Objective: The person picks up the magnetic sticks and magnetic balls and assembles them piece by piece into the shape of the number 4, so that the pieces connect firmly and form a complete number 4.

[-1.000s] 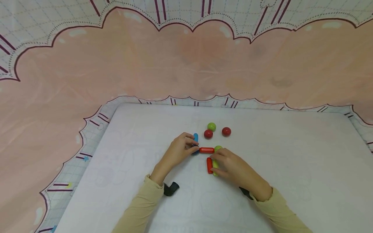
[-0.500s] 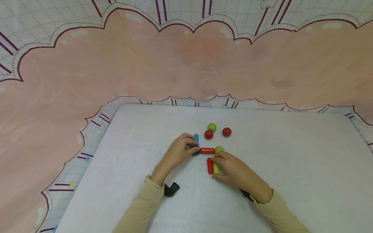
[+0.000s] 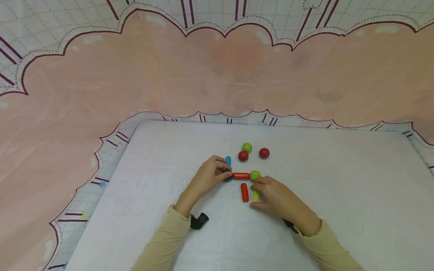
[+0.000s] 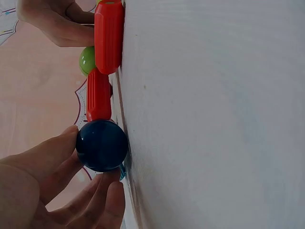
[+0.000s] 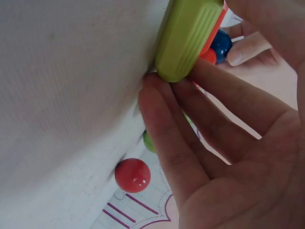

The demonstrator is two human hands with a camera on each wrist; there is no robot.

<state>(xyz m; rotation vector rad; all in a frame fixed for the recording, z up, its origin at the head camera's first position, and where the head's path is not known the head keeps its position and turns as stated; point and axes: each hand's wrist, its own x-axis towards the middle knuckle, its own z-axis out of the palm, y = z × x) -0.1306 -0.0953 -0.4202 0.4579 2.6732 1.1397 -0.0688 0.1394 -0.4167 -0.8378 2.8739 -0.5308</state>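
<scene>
In the head view my left hand [image 3: 206,176] pinches a dark blue ball [image 4: 102,145] between thumb and fingers. A light blue rod [image 3: 228,161] extends from that ball toward the back, and a red rod [image 3: 241,175] runs right from it to a green ball [image 3: 255,174]. My right hand [image 3: 279,199] holds a yellow-green rod [image 5: 188,40] by its ends, just in front of the green ball. Whether the rod touches that ball is hidden by the fingers. A second red rod [image 3: 244,192] lies loose, left of the yellow-green one.
Behind the hands, a red ball [image 3: 243,156] and another green ball [image 3: 247,147] lie close together, with a second red ball [image 3: 264,153] to their right. The white tabletop [image 3: 152,150] has a patterned cloth border [image 3: 217,118]. A black piece [image 3: 199,221] shows by the left wrist.
My right hand has shifted slightly right with the yellow-green rod, which now stands apart from the loose red rod. More of the green ball shows. My left hand has barely moved.
</scene>
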